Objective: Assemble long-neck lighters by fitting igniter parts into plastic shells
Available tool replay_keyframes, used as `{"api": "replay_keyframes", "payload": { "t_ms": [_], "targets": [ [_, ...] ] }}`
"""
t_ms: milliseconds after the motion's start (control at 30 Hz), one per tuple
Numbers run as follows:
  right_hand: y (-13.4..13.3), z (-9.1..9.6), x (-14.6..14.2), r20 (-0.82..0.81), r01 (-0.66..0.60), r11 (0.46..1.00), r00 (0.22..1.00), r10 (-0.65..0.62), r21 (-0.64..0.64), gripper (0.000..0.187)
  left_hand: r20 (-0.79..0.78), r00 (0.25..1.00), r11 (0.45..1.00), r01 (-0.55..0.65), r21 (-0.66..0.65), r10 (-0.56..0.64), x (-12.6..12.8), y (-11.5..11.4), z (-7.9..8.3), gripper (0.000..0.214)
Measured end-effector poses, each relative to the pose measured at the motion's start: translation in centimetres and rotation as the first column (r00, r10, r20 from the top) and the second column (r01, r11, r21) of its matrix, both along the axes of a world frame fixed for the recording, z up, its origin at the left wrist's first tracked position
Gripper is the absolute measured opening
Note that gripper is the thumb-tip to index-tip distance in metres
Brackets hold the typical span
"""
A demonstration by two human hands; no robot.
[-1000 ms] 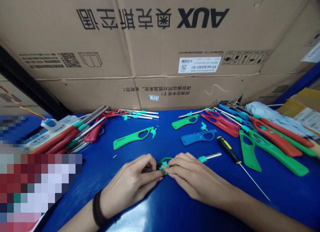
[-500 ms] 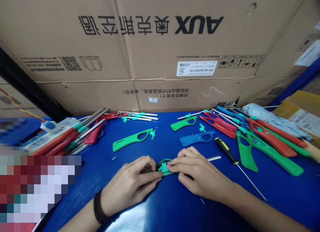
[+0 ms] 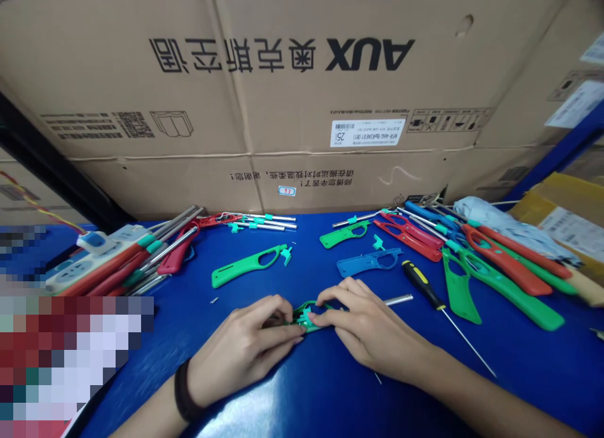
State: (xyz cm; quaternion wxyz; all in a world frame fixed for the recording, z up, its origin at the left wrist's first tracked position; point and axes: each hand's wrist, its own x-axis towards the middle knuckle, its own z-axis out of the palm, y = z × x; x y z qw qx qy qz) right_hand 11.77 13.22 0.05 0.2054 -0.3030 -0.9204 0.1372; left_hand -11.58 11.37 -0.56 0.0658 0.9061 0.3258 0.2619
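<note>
My left hand (image 3: 252,343) pinches the near-left end of a green lighter handle shell (image 3: 310,328) just above the blue table. Its fingers are closed and cover most of the shell. A small teal plastic trigger piece (image 3: 306,316) sits on the shell between both hands. One fingertip of my right hand (image 3: 377,331) presses on this piece, while another finger is bent over the shell's loop. From behind the right hand a metal lighter tube (image 3: 399,300) sticks out to the right. A thin metal pin (image 3: 378,378) lies below the right hand.
Ahead lie a green shell (image 3: 245,267), a blue shell (image 3: 368,262) and a smaller green shell (image 3: 344,235). A screwdriver (image 3: 422,284) lies at right, beside piled lighter parts (image 3: 514,293). More lighters rest by a power strip (image 3: 99,252) at left. A cardboard box (image 3: 283,111) stands behind.
One finger of my right hand has lifted off the teal trigger piece and spread upward, while another stays on it. My left hand keeps its hold. The view has shifted slightly.
</note>
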Motion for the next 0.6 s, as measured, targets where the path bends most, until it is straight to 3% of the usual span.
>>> {"api": "replay_keyframes", "payload": {
  "t_ms": [200, 367, 467, 600],
  "targets": [
    [0.6, 0.0, 0.1, -0.140, 0.077, 0.996, 0.988, -0.070, 0.049, 0.039, 0.016, 1.000, 0.998, 0.016, 0.066, -0.017, 0.0, 0.1, 0.0, 0.020],
    [1.2, -0.4, 0.5, -0.248, 0.121, 0.986, 0.965, -0.089, 0.115, 0.034, 0.143, 0.990, 0.992, -0.022, 0.123, 0.004, -0.6, 0.6, 0.4, 0.014],
    [1.2, -0.4, 0.5, -0.295, 0.113, 0.982, 0.953, -0.065, 0.149, 0.033, 0.228, 0.959, 0.963, -0.208, 0.169, 0.167, -2.1, 1.7, 1.1, 0.014],
    [1.1, -0.2, 0.6, -0.343, 0.133, 0.974, 0.937, -0.063, 0.185, 0.032, 0.167, 0.845, 0.834, -0.531, 0.150, 0.508, -4.9, 3.5, 1.8, 0.027]
  ]
}}
